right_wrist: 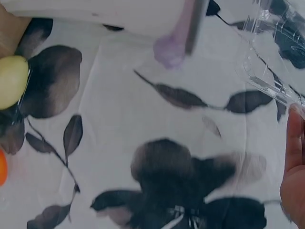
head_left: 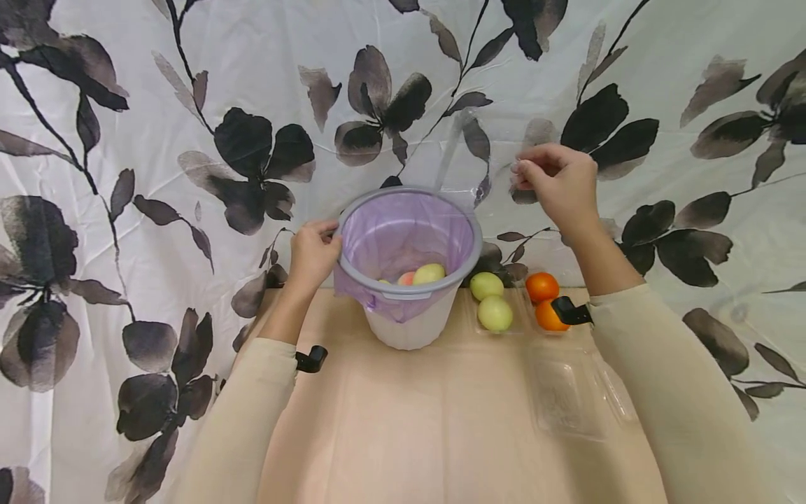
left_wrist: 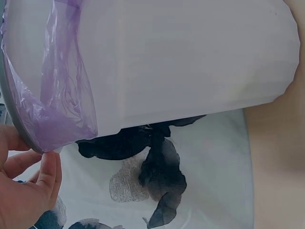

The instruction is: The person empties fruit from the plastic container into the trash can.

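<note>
A pale bin (head_left: 412, 323) with a grey rim stands at the back of the table, lined with a purple plastic bag (head_left: 403, 224). Several yellowish and reddish fruits (head_left: 429, 273) lie inside it. My left hand (head_left: 315, 253) pinches the rim and the bag's folded edge on the left, thumb and fingers at the rim in the left wrist view. Above the bin's right side, my right hand (head_left: 559, 183) pinches the edge of a clear plastic container (right_wrist: 271, 71). This container is tilted over the rim, and the floral cloth shows through it.
Right of the bin, two pale green fruits (head_left: 495, 313) sit in a clear tray, beside two orange fruits (head_left: 542, 288). A clear plastic container (head_left: 563, 395) lies at the table's right. Floral cloth (head_left: 252, 70) hangs close behind the wooden table (head_left: 390, 427).
</note>
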